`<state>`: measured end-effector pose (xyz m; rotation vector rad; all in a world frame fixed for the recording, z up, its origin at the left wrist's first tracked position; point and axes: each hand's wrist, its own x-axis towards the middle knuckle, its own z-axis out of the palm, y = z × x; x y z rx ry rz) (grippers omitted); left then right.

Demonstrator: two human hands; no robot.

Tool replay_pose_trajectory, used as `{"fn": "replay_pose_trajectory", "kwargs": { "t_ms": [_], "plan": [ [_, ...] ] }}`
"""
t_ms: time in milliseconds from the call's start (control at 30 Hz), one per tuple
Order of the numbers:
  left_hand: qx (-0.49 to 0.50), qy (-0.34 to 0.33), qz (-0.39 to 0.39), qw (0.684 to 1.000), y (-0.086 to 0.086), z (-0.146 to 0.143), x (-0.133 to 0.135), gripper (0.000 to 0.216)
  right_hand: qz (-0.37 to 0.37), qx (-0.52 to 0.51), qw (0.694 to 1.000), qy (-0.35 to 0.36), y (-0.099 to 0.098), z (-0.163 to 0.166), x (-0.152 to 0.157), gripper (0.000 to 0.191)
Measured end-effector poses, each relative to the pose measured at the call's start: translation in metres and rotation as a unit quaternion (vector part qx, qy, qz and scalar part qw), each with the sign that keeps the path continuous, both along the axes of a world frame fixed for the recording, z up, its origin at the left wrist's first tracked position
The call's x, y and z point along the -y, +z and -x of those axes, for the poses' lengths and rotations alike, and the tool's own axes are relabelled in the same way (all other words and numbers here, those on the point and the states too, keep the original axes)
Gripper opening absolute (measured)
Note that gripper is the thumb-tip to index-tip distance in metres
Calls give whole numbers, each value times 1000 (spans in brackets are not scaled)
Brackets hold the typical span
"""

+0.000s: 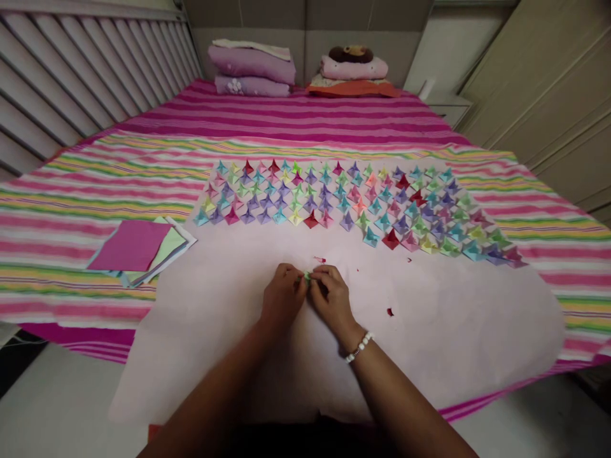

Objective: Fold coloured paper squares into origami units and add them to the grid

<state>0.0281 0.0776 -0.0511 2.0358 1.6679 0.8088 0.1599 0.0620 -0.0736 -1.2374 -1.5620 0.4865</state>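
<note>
My left hand (285,291) and right hand (331,296) jointly pinch a small green paper (307,275) over the middle of a pale sheet (453,312); origami shapes (359,207) line its far edge, paper squares (131,245) its left; striped bedspread (57,254) beneath, headboard (305,41) beyond.

Matt paper in the green piece (307,276), the folded shapes (344,204) and the stacked sheets (131,247); smooth, matt, paper-like finish on the pale underlay (443,318); matt cloth in the striped bedspread (62,248); smooth bracelet beads (365,340).

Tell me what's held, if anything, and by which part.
A small green paper piece, held between the left hand and right hand; which part they pinch is too small to tell.
</note>
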Motion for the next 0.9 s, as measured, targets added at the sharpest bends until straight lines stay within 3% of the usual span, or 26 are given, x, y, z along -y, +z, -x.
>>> {"fn": "replay_pose_trajectory", "kwargs": {
  "t_ms": [567,900],
  "plan": [
    [-41,-44,28,998,0,3,1,24,-20,6,1000,4,-6,0,-2,26],
    [-47,-45,63,996,0,3,-2,20,2,18,1000,16,-8,0,-3,32]
  ]
}}
